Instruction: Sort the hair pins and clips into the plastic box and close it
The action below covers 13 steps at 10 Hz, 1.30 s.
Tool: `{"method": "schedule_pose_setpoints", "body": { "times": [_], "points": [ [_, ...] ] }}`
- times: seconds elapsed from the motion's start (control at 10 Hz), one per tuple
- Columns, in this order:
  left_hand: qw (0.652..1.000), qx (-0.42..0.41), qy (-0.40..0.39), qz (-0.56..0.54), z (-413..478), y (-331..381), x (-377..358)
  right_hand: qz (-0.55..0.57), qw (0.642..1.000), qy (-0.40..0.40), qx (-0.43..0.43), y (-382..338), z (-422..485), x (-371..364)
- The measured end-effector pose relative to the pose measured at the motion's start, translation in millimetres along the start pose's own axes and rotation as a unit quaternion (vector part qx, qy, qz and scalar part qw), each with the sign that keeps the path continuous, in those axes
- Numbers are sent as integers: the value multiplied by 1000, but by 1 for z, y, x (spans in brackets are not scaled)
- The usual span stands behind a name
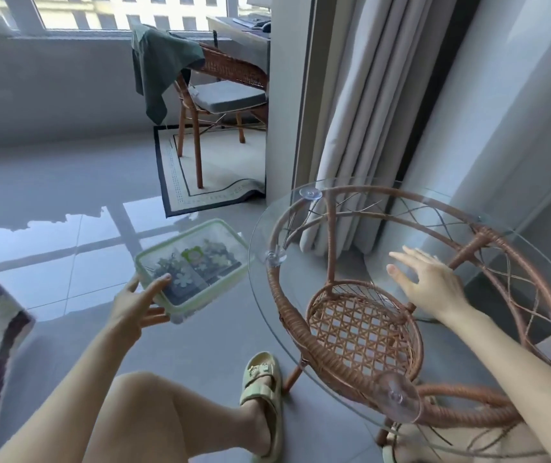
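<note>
Our left hand (135,304) grips the plastic box (194,269) by its near corner; right of the box, our right hand (429,284) hovers, fingers spread.

Bare glass tabletop (344,282), curtain (360,128) behind

A round glass-topped rattan table (300,228), a wicker chair (227,81) draped with perhaps a green shirt (157,65), grey curtains (360,111)

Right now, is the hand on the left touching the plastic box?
Touching. The head view shows the left hand gripping the plastic box at its near corner, thumb on the lid and fingers under the rim, holding it above the floor.
</note>
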<state>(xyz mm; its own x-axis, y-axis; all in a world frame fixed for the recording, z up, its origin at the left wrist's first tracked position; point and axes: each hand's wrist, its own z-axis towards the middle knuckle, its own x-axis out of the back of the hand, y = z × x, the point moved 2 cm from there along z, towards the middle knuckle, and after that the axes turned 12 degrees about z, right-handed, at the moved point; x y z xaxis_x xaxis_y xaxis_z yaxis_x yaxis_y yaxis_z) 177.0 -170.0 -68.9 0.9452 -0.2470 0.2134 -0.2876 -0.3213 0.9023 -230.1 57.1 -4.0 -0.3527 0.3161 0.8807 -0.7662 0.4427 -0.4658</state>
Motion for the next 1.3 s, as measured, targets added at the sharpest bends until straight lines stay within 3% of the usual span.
{"method": "schedule_pose_setpoints", "body": {
  "times": [0.3, 0.7, 1.1, 1.3],
  "points": [
    [974, 41, -202, 91, 50, -31, -115, -28, 999, 29, 15, 2, 1, -3],
    [888, -10, -421, 182, 47, -30, -304, -37, 998, 41, 22, 4, 3, -9],
    [861, 0, -444, 248, 52, -79, -363, -35, 997, 55, 34, 2, 4, -9],
    [908, -1, -338, 249, 58, -57, -338, -24, 998, 47, 20, 1, 3, -6]
  ]
}}
